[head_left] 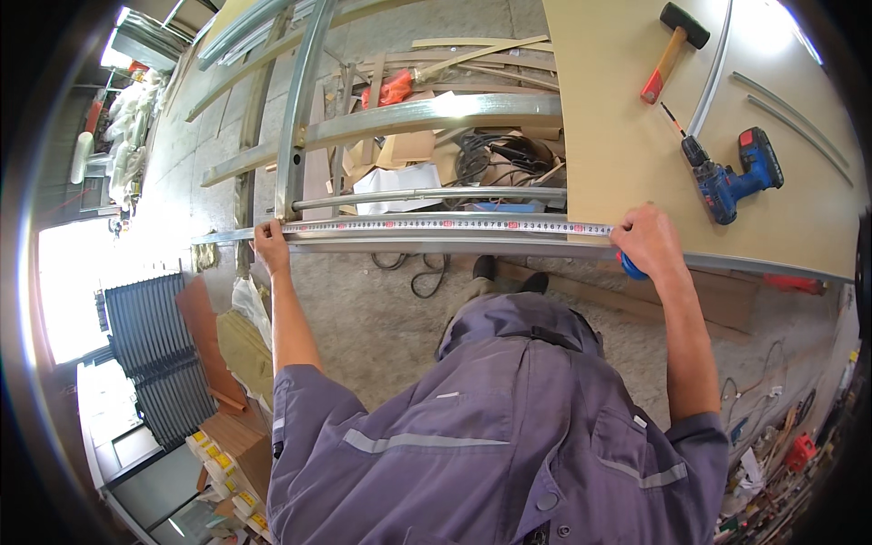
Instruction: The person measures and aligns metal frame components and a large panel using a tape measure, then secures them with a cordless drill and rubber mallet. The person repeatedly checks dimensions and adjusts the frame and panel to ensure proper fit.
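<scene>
A white tape measure [422, 224] is stretched straight along the front metal rail of a frame. At its left end my left hand [271, 245] pinches the tape against the rail, beside an upright-running metal bar [300, 118]. My right hand [649, 241] is closed round the tape's other end, at the front edge of a tan board [609, 136]. Part of the blue tape case [632, 266] shows below that hand; the rest is hidden by my fingers.
On the tan board lie a blue cordless drill [731, 182], a hammer [674, 50] and curved grey strips [790, 123]. Under the frame are scrap pieces, a white sheet [397, 189] and black cable [486, 156]. Stacked dark corrugated panels [150, 350] stand at left.
</scene>
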{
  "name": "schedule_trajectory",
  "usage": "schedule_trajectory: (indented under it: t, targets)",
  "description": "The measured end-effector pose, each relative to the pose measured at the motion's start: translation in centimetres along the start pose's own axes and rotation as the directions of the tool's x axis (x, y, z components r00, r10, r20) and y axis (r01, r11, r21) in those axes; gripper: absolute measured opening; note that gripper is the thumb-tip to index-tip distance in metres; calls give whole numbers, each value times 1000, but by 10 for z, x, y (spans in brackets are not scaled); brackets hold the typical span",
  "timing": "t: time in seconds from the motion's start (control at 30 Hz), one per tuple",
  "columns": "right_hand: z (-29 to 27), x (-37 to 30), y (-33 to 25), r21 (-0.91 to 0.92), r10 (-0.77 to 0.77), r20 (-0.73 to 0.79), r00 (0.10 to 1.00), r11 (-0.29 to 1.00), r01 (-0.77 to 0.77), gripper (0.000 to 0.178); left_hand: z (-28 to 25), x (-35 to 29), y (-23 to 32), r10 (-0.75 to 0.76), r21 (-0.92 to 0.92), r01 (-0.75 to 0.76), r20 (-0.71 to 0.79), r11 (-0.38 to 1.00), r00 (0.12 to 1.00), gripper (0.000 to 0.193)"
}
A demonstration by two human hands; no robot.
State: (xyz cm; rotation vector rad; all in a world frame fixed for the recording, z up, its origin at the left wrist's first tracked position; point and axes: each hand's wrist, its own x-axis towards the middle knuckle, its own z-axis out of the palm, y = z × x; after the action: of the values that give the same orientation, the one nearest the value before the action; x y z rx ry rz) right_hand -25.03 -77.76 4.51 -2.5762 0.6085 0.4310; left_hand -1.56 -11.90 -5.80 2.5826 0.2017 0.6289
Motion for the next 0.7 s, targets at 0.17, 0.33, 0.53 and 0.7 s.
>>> schedule_trajectory:
  t: [0.17,0.33,0.53,0.7]
  targets:
    - [3,0,4,-1,-30,-45,999,1000,30,24,-1,6,-12,7,76,-10,36,997,999,31]
    - [3,-3,4,-5,-28,-65,998,1000,27,24,-4,6,-9,-2,70,-4,94,998,996,31]
    - [4,-2,4,-1,-21,-40,999,1000,21,23,-3,4,-12,23,85,-30,76,996,997,29]
    - [2,-1,5,6,-12,-28,1000,1000,13,23,-2,4,-2,25,124,-34,67,992,997,28]
